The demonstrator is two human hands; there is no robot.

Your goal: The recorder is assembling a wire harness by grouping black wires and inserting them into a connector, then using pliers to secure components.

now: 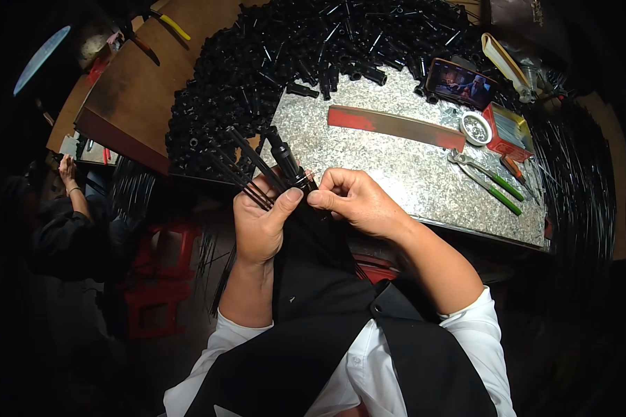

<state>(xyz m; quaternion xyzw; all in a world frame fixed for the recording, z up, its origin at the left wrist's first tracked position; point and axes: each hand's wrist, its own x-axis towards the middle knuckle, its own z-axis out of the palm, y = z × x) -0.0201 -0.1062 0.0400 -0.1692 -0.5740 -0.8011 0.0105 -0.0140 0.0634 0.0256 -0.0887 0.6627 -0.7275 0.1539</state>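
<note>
My left hand [259, 226] grips a bundle of thin black rods [247, 165] that fan out up and to the left, together with a black plastic tube part [285, 158] standing above my thumb. My right hand [355, 199] is pinched with fingertips at the base of that tube part, right beside my left thumb. Both hands are held in front of the near edge of a speckled metal-topped table [403, 167]. Whatever my right fingertips pinch is too small to make out.
A big heap of black plastic tube parts [292, 48] covers the table's far side. On the table lie a red-and-grey flat bar [396, 126], a phone [461, 83], a small round dish [476, 128], green-handled pliers [490, 181]. Another person [66, 215] sits at left by red stools [153, 278].
</note>
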